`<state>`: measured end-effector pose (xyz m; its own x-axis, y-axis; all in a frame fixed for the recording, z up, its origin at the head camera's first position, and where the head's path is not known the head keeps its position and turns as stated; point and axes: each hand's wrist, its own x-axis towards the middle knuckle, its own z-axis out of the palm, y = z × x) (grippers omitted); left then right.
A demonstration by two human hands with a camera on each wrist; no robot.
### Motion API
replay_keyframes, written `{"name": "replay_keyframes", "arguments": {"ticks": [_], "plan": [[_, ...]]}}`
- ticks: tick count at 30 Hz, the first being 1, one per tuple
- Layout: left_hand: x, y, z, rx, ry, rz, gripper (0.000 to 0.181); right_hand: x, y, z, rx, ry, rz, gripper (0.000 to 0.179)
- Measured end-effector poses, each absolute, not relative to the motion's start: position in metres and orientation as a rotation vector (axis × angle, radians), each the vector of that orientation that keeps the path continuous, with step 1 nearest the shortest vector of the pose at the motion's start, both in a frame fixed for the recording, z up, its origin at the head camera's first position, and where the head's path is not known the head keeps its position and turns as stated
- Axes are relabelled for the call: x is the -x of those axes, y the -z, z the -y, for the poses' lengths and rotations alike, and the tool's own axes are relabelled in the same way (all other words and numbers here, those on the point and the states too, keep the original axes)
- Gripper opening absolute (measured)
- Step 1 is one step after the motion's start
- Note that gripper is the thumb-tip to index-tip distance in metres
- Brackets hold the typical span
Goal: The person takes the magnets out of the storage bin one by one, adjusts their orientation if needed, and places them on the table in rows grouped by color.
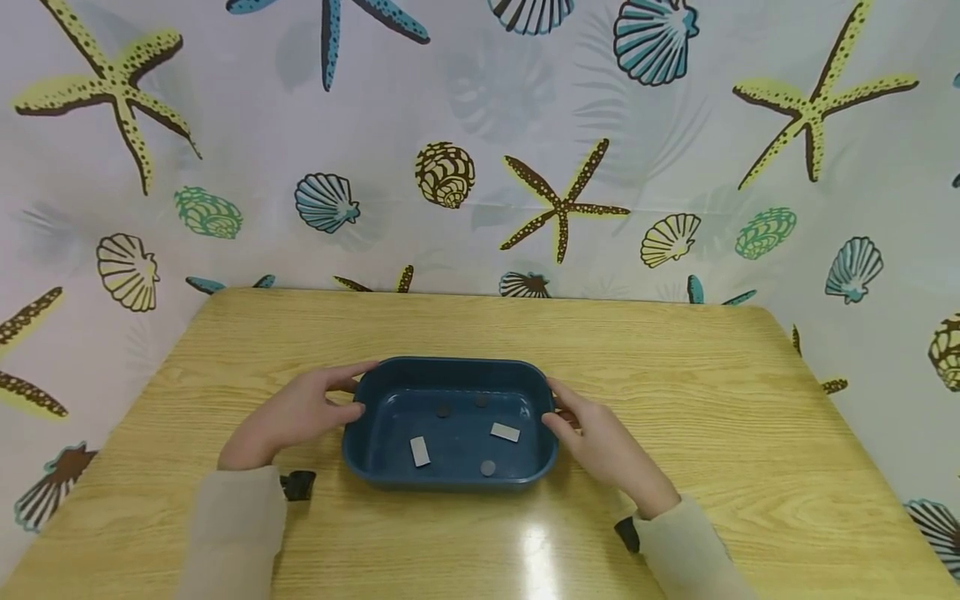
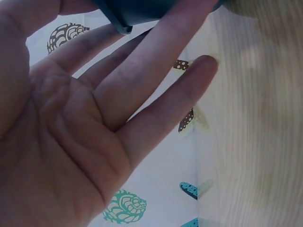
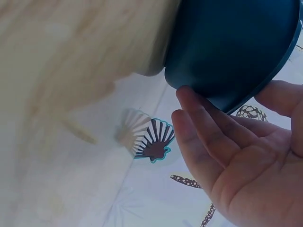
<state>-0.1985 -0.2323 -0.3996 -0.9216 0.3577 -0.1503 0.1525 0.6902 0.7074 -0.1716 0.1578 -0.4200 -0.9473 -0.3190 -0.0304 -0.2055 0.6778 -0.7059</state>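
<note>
A dark blue rounded rectangular tray (image 1: 450, 482) is in the middle of the wooden table in the head view. Inside it lie two pale rectangular pieces, one at the left (image 1: 420, 452) and one at the right (image 1: 506, 432). A light round disc (image 1: 488, 468) lies near its front wall, and two darker discs (image 1: 444, 410) are further back. My left hand (image 1: 300, 408) holds the tray's left end, thumb at the rim, other fingers outside. At the opposite end my right hand (image 1: 600, 437) holds the rim, its thumb above and fingers against the outer wall (image 3: 227, 52).
The wooden table (image 1: 712, 400) extends around the tray on all sides. Behind it hangs a white cloth (image 1: 405, 242) printed with shells and starfish. Dark wrist-worn devices show beside the left cuff (image 1: 298, 485) and the right cuff (image 1: 627, 534).
</note>
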Motion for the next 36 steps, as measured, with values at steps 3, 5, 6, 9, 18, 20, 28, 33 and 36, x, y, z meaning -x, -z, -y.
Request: {"name": "replay_keyframes", "arguments": {"ticks": [3, 5, 6, 9, 18, 20, 28, 33, 36], "plan": [[0.198, 0.398, 0.235, -0.401, -1.043, -2.621, 0.066, 0.173, 0.421, -0.156, 0.448, 1.118, -2.724, 0.059], [0.197, 0.397, 0.237, -0.397, -1.034, -2.622, 0.066, 0.174, 0.422, -0.155, 0.458, 1.112, -2.723, 0.059], [0.197, 0.396, 0.237, -0.397, -1.029, -2.624, 0.066, 0.174, 0.422, -0.154, 0.461, 1.109, -2.724, 0.059], [0.197, 0.396, 0.238, -0.403, -1.021, -2.625, 0.066, 0.175, 0.422, -0.153, 0.461, 1.108, -2.726, 0.059], [0.197, 0.399, 0.239, -0.407, -1.015, -2.607, 0.067, 0.171, 0.411, -0.157, 0.449, 1.013, -2.784, 0.062], [0.197, 0.398, 0.239, -0.407, -1.019, -2.604, 0.067, 0.171, 0.406, -0.159, 0.486, 0.978, -2.849, 0.061], [0.196, 0.394, 0.237, -0.416, -1.02, -2.611, 0.067, 0.177, 0.39, -0.153, 0.631, 0.953, -2.995, 0.053], [0.196, 0.393, 0.236, -0.426, -1.027, -2.608, 0.067, 0.178, 0.386, -0.138, 0.695, 0.889, -3.006, 0.05], [0.196, 0.395, 0.236, -0.431, -1.027, -2.612, 0.066, 0.178, 0.387, -0.129, 0.808, 0.832, -3.007, 0.048]]}}
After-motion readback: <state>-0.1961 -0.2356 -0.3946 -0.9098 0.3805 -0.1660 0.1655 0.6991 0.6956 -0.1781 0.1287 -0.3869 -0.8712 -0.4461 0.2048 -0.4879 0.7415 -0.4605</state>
